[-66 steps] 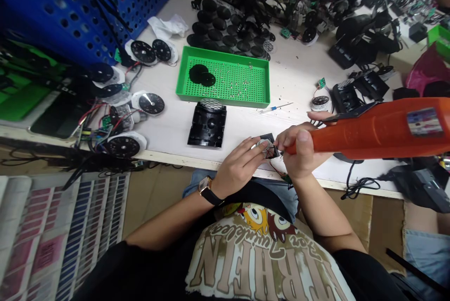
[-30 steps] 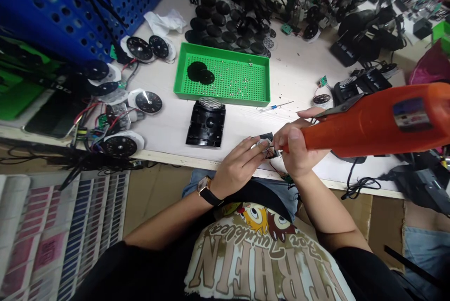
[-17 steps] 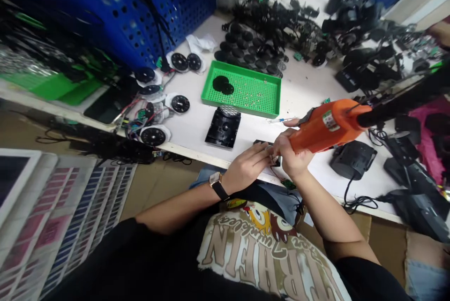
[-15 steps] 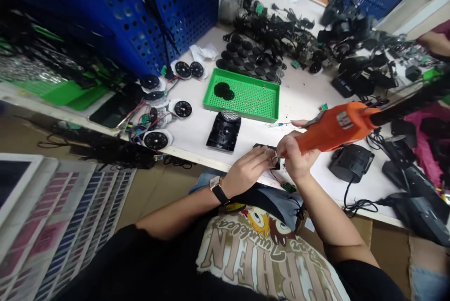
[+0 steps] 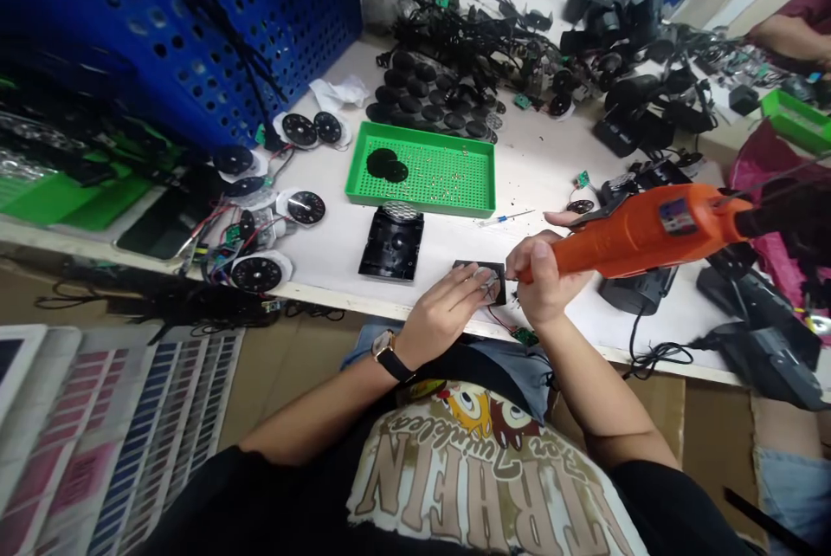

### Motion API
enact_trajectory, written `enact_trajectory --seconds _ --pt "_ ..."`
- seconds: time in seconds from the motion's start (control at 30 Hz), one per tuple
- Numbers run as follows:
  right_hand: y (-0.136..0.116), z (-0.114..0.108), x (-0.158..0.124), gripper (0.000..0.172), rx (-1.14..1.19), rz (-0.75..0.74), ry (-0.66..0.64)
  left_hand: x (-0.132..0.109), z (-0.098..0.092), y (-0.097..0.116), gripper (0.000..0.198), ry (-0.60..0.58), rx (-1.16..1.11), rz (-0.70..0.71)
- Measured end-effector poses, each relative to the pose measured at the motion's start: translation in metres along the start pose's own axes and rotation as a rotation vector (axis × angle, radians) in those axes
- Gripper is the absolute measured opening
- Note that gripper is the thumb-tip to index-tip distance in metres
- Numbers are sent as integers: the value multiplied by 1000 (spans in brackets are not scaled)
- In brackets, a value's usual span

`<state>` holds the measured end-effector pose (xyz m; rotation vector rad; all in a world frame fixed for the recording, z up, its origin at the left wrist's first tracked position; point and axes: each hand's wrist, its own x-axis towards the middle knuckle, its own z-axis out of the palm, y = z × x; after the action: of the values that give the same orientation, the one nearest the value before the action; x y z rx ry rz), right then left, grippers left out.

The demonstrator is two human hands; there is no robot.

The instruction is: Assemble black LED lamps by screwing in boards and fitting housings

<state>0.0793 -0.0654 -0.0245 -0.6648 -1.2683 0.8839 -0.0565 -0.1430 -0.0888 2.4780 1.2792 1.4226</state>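
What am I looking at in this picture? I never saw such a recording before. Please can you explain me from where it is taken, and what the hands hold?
This picture comes from a camera worn on a person's head, looking forward and down, so the arms at the bottom are the wearer's own. The right hand grips an orange electric screwdriver. The left hand rests on a small black square part, close to the screwdriver's tip. On the white workbench lie a green perforated tray with small screws and black discs, a black plastic housing, round black dials and a heap of black cables. At the top right is another person's arm.
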Motion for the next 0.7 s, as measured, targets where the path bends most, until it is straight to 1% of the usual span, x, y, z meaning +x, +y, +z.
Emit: enact_trajectory --seconds 0.1,0.17,0.3,0.47,0.57,0.63,0.7 --pt "1 -1 -1 32 14 -16 -17 1 0 1 23 -9 15 -5" --pt "0 -2 -1 30 7 -11 -32 1 0 1 26 -14 7 -20" --pt "1 -4 -1 31 -40 43 -72 -2 -1 1 34 -21 -27 -35" --pt "12 -1 -3 33 -65 57 -114 -4 -1 -1 38 -51 -34 -30" --pt "14 3 -4 31 -109 101 -187 -4 0 -1 34 -43 -29 -20" --pt "11 4 0 30 -117 113 -223 -3 1 0 30 -26 -22 -12" --pt "4 4 7 28 -59 96 -199 -2 0 1 24 12 -49 -45"
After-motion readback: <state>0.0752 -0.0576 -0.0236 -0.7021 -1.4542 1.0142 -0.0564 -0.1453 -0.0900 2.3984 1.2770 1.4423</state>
